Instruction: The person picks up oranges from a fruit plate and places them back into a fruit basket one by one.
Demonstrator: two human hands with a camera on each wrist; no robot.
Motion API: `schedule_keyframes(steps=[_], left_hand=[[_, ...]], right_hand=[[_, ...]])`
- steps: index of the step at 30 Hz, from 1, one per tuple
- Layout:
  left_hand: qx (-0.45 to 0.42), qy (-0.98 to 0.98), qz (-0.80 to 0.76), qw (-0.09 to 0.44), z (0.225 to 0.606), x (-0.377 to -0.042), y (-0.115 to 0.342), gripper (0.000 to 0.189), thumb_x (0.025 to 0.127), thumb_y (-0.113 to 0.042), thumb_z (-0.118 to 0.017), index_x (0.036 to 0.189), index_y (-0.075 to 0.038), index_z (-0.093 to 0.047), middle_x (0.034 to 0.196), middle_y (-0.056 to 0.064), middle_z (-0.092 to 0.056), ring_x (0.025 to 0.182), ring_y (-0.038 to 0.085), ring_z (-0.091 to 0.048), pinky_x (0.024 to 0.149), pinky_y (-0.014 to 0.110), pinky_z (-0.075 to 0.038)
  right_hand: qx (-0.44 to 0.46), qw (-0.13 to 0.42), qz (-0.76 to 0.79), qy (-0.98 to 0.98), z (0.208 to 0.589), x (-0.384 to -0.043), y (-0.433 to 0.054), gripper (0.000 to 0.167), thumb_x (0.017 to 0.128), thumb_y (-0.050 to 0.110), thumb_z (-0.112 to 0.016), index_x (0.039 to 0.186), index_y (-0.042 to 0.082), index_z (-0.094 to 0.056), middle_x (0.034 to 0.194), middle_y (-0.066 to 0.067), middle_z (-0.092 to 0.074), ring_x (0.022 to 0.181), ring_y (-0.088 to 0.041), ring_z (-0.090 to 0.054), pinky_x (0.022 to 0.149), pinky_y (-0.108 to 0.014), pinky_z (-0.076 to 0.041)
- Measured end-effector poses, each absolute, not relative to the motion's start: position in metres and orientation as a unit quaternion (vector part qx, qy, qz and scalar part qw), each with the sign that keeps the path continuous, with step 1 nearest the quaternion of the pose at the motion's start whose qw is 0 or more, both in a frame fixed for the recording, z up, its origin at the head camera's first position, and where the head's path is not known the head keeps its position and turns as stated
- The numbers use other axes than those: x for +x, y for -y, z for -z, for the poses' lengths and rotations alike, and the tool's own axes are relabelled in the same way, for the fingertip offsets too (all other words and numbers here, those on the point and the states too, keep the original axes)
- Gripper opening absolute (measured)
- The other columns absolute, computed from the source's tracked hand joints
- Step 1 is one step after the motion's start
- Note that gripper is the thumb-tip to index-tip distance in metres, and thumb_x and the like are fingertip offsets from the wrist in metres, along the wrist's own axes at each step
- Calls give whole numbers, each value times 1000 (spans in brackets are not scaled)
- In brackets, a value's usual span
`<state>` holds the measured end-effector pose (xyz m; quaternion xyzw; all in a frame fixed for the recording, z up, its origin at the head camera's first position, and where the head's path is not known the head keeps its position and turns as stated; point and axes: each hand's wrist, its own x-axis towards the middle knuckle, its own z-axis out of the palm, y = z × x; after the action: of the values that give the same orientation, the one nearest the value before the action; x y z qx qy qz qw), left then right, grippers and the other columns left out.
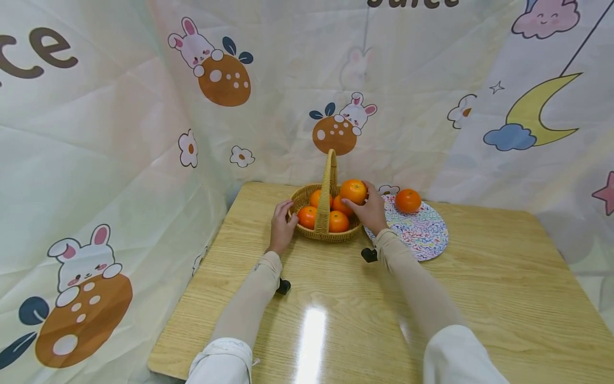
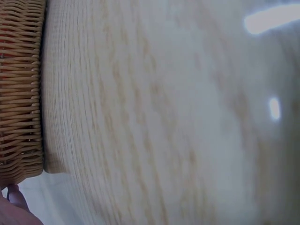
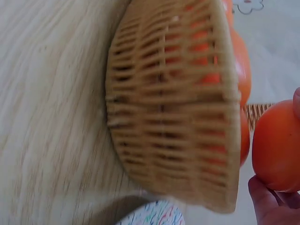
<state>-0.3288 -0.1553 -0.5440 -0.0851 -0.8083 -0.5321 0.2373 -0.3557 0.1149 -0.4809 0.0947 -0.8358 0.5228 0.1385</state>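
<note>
A wicker basket [image 1: 326, 236] with a tall handle stands toward the back of the table, several oranges [image 1: 307, 217] inside it. My left hand [image 1: 283, 226] grips the basket's left rim, fingers over the edge and thumb at the front; the left wrist view catches only part of that hand [image 2: 16, 208] beside the woven wall. In my right hand [image 1: 373, 210] is another orange [image 1: 354, 191], pinched between thumb and fingers above the basket's right side. The right wrist view has this held orange [image 3: 276, 145] just beyond the rim, with fingertips [image 3: 262, 192] against it.
Right of the basket lies a round plate [image 1: 422, 240] with a multicoloured speckled pattern, partly behind my right arm. One orange [image 1: 408, 201] sits near its back edge. The wooden table [image 1: 503, 277] meets a printed cloth backdrop [image 1: 288, 80] behind and at the sides.
</note>
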Motion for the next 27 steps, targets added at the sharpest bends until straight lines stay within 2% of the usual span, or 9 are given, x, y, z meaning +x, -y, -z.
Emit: schedule_keyframes(steps=[4, 10, 18, 23, 27], left_hand=[[-88, 807, 533, 238, 543, -328, 156, 38, 91, 4, -59, 128, 10, -57, 135, 13, -50, 123, 28, -50, 100, 40, -45], [-84, 805, 538, 234, 542, -328, 155, 38, 91, 5, -59, 129, 10, -56, 136, 12, -49, 124, 24, -49, 101, 38, -44], [-90, 810, 527, 242, 543, -330, 156, 38, 91, 4, -59, 128, 10, -57, 136, 13, -50, 129, 24, -46, 107, 36, -39], [-86, 812, 527, 236, 543, -329, 156, 38, 91, 4, -59, 129, 10, -56, 136, 12, -50, 128, 23, -46, 106, 35, -40], [-82, 812, 531, 227, 542, -328, 157, 38, 92, 3, -59, 130, 9, -56, 137, 12, -49, 127, 23, -47, 104, 34, -41]], right_hand=[[108, 130, -529, 831, 479, -354, -104, 83, 81, 41, -79, 145, 6, -39, 134, -13, -52, 116, -29, -54, 97, -48, -47], [115, 114, -532, 831, 479, -356, -91, 86, 80, 42, -79, 146, 5, -38, 135, -12, -52, 116, -28, -54, 97, -47, -46], [139, 109, -520, 836, 474, -357, -67, 76, 84, 23, -78, 146, 3, -38, 134, -17, -53, 115, -31, -55, 95, -47, -48], [160, 109, -514, 836, 471, -357, -51, 82, 79, 32, -82, 145, 6, -41, 129, -13, -56, 110, -27, -58, 93, -44, -49], [184, 110, -503, 837, 473, -361, -41, 75, 77, 43, -81, 137, 11, -48, 118, -6, -60, 102, -22, -59, 87, -41, -50]])
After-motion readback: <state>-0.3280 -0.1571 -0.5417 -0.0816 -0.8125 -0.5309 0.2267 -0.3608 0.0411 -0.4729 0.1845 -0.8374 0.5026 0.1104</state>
